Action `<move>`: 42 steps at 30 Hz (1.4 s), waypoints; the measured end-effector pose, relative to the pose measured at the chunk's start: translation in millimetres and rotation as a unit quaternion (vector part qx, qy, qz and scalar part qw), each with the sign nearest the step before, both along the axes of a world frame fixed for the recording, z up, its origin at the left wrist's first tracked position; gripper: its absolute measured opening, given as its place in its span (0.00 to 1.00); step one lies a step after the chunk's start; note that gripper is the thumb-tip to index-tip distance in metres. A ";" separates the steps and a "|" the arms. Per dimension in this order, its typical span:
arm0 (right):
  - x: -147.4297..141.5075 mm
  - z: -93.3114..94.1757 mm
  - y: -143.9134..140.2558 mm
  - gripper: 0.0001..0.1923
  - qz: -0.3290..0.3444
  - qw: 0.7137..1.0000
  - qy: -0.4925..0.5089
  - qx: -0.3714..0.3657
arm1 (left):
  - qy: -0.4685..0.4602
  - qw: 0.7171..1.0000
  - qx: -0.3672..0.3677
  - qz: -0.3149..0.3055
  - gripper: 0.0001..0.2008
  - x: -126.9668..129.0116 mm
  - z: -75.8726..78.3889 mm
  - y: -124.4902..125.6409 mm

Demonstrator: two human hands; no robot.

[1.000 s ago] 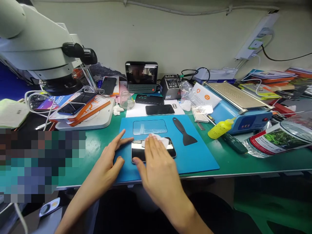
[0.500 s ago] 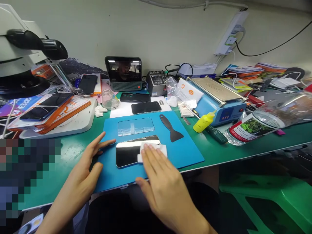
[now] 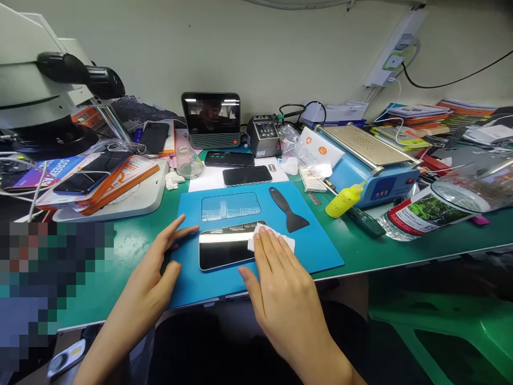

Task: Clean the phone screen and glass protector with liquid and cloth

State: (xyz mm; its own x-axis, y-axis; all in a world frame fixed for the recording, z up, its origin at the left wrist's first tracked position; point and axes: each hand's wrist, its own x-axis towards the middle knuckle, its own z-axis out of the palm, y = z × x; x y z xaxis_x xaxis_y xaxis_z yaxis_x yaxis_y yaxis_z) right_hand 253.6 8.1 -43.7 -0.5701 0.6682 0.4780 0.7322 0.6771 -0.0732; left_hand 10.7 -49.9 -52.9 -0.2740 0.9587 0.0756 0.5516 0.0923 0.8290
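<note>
A phone (image 3: 224,255) with a dark, glossy screen lies face up on a blue mat (image 3: 192,287). My right hand (image 3: 282,283) presses a folded white wipe (image 3: 289,244) flat at the phone's right end, fingers stretched together over it. The wipe reaches past the phone's right edge, and the hand hides that corner. My left hand (image 3: 158,270) is open beside the phone's left end, its fingertips near the mat. Behind the phone lies a clear glass sheet (image 3: 230,206) with a dark border. A black plastic scraper (image 3: 289,211) rests to its right.
At the right stand a yellow squeeze bottle (image 3: 343,201), a blue heating plate machine (image 3: 371,184) and a lying plastic bottle (image 3: 427,211). A microscope (image 3: 48,96) overhangs boxes at the left. Another phone (image 3: 247,175) and a glass jar (image 3: 188,162) sit behind the mat.
My right hand has slid the wipe rightward along the screen to the phone's right end, baring more of the screen. My left hand keeps its place; the whole view has shifted slightly.
</note>
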 end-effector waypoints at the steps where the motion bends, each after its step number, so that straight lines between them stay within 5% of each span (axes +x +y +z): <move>1: -3.2 -0.9 3.4 0.32 -0.005 1.000 -0.001 0.001 | 0.000 1.000 0.000 0.002 0.34 0.0 0.4 0.1; 9: -1.6 -2.0 -19.1 0.30 0.056 0.998 -0.025 0.023 | -0.008 1.000 -0.006 0.003 0.36 -0.7 1.9 -0.3; 13: 0.6 -1.2 3.2 0.29 0.026 0.999 -0.020 0.035 | -0.016 1.000 -0.003 0.006 0.35 1.8 3.9 0.1; 17: -19.6 -2.8 16.9 0.31 0.011 1.000 -0.003 0.003 | -0.011 1.000 0.003 0.006 0.35 2.8 3.6 0.3; 25: -62.9 -7.5 -31.1 0.35 0.125 0.989 0.038 -0.065 | -0.034 0.999 0.015 0.035 0.35 0.3 0.4 1.4; 29: -76.5 -4.7 -15.7 0.35 0.135 0.986 0.047 -0.090 | -0.060 0.996 0.037 0.048 0.33 -2.6 -0.1 2.7; 36: -22.4 -4.1 23.8 0.32 0.060 0.996 0.027 -0.066 | -0.083 0.994 0.018 0.065 0.31 -4.7 0.5 1.4; 42: 9.8 -8.9 20.1 0.30 0.049 0.999 0.012 -0.021 | -0.092 0.992 0.028 0.085 0.31 -1.8 3.1 1.9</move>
